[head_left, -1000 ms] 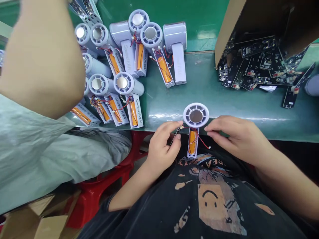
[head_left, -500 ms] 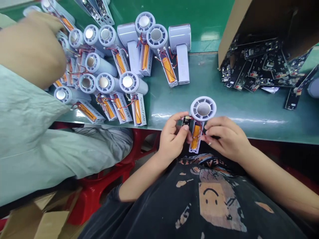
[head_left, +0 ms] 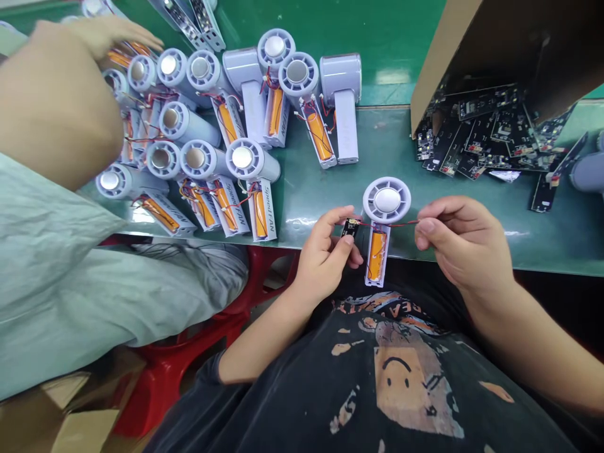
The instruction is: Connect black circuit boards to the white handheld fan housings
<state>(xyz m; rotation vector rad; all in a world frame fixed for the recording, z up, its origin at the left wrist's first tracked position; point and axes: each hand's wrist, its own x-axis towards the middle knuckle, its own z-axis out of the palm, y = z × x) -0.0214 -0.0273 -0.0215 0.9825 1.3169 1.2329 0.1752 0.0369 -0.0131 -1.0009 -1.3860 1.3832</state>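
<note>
A lavender handheld fan (head_left: 387,200) rests at the table's front edge, its open handle toward me with an orange battery (head_left: 376,255) showing inside. Left of the handle, my left hand (head_left: 325,255) pinches a small black circuit board (head_left: 350,228) between thumb and fingers. A red wire (head_left: 399,224) runs sideways across the top of the handle. My right hand (head_left: 465,242), right of the fan, pinches the wire's far end between thumb and forefinger and holds it taut. The connector at that end is hidden by the fingertips.
Several similar fans (head_left: 255,162) with exposed batteries crowd the table's left side. A cardboard box (head_left: 438,60) lies at the back right, with several black circuit boards (head_left: 491,129) spilling from it. At far left a co-worker's arm (head_left: 61,107) reaches over the fans. A red stool (head_left: 172,371) stands below.
My right hand came to the handle, took the wire and drew it out to the right. My left hand turned the board face up beside the handle. The co-worker's arm shifted.
</note>
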